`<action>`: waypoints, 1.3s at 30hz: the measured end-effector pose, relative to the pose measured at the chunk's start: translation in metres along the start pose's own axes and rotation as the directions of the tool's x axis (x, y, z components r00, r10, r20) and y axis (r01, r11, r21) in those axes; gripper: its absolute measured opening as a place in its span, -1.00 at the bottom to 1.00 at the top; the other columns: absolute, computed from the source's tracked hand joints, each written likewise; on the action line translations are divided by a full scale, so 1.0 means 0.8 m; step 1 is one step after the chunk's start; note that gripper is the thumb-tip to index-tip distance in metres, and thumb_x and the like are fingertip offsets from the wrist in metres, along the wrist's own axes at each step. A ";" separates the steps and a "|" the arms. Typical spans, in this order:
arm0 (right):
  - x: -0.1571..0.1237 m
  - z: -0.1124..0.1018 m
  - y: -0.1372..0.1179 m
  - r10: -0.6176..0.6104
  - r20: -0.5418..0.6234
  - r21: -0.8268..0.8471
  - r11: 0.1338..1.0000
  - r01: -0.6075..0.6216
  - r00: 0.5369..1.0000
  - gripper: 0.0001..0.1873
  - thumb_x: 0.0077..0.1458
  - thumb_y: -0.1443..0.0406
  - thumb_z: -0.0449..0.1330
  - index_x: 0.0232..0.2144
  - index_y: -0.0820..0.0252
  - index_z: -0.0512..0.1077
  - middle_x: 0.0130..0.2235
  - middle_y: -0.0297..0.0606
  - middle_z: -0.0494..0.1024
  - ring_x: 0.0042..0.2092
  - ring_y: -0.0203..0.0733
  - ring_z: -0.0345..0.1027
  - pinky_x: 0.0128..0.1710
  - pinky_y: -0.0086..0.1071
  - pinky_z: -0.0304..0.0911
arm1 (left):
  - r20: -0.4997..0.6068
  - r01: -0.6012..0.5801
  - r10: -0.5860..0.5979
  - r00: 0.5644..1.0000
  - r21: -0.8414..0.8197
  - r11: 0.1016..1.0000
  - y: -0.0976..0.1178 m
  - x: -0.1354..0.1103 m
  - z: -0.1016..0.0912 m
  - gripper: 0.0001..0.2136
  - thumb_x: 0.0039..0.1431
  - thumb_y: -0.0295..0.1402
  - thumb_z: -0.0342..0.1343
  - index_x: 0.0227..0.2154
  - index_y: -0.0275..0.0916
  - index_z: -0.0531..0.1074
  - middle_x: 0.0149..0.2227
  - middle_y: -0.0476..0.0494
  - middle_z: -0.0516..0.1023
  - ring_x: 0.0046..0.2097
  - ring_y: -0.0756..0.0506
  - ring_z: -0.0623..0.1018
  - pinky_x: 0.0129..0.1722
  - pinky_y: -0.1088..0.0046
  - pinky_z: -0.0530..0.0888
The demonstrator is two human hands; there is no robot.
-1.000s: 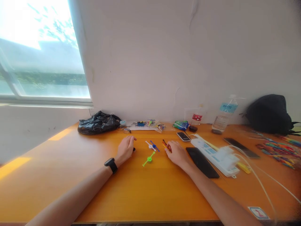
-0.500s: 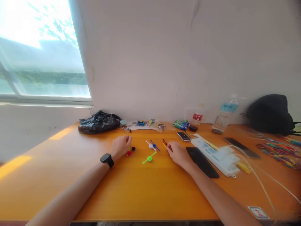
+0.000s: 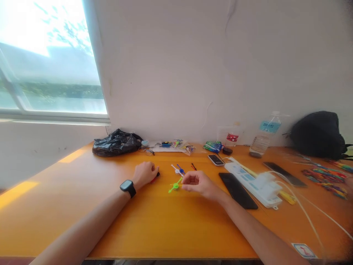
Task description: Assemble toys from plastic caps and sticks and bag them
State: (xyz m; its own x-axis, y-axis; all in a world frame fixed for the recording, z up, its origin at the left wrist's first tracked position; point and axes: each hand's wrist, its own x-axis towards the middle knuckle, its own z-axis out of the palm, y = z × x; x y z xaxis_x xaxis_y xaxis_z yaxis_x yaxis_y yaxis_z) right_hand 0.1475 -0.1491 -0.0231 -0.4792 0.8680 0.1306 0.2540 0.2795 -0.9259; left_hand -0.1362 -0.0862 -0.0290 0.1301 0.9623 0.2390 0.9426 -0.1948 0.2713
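Note:
My left hand point(image 3: 145, 173), a black watch on its wrist, rests low with curled fingers over small round pieces. A red piece point(image 3: 154, 179) and a black one point(image 3: 158, 174) peek out at its fingertips; what it grips is hidden. My right hand point(image 3: 198, 183) is closed in a pinch on a thin yellow pointer point(image 3: 179, 185), held over the bright green arrow spinner point(image 3: 175, 186). Just beyond lie a blue arrow spinner point(image 3: 181, 169) and a white one point(image 3: 176, 171), close together. A dark and red pointer point(image 3: 193, 166) lies behind my right hand.
On the right are a black phone point(image 3: 238, 190), a white power strip point(image 3: 252, 182) with cables and a water bottle point(image 3: 264, 136). Along the wall sit a black plastic bag point(image 3: 117, 142), glasses point(image 3: 149, 151), bagged small parts point(image 3: 179, 144) and a green-blue packet point(image 3: 213, 146).
My right hand has moved left and nearer, bringing the yellow pointer from beside the dark one to the green spinner. My left hand has shifted slightly right, over the round pieces.

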 end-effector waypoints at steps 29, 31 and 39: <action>0.014 -0.013 0.028 -0.162 -0.418 -0.444 0.895 -0.045 0.894 -0.81 0.17 0.16 0.23 -0.28 0.15 0.49 -0.49 -0.39 0.37 -0.47 -0.26 0.18 -0.44 -0.39 0.06 | -0.028 -0.506 0.515 0.857 -0.244 0.828 0.041 -0.030 0.013 -0.49 0.46 -0.04 -0.13 -0.59 -0.22 0.23 -0.62 0.04 0.25 -0.55 0.01 0.12 -0.47 0.40 0.00; 0.014 -0.015 0.029 -0.163 -0.446 -0.402 0.915 -0.035 0.880 -0.79 0.17 0.15 0.23 -0.26 0.16 0.48 -0.51 -0.42 0.32 -0.49 -0.27 0.15 -0.45 -0.39 0.04 | -0.026 -0.557 0.569 0.822 -0.241 0.795 0.049 -0.036 0.015 -0.54 0.46 -0.08 -0.11 -0.55 -0.21 0.29 -0.58 0.03 0.31 -0.54 0.01 0.18 -0.46 0.41 0.02; 0.015 -0.019 0.025 0.189 -0.407 0.055 0.982 -0.182 0.894 -0.72 0.07 0.10 0.28 -0.29 0.17 0.44 -0.56 -0.47 0.28 -0.54 -0.36 0.05 -0.52 -0.44 -0.11 | 0.069 -0.543 0.633 0.771 -0.449 0.710 0.036 -0.040 -0.007 -0.67 0.26 0.00 0.18 -0.23 -0.19 0.52 -0.46 0.01 0.54 -0.46 0.01 0.46 -0.43 0.54 0.25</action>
State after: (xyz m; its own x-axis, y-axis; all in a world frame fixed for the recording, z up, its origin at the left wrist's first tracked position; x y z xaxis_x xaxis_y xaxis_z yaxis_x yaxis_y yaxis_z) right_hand 0.1592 -0.1269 -0.0349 -0.0382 0.9955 0.0861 0.2903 0.0936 -0.9523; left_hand -0.1149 -0.1235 -0.0231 0.7178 0.6321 0.2920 0.4609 -0.7457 0.4812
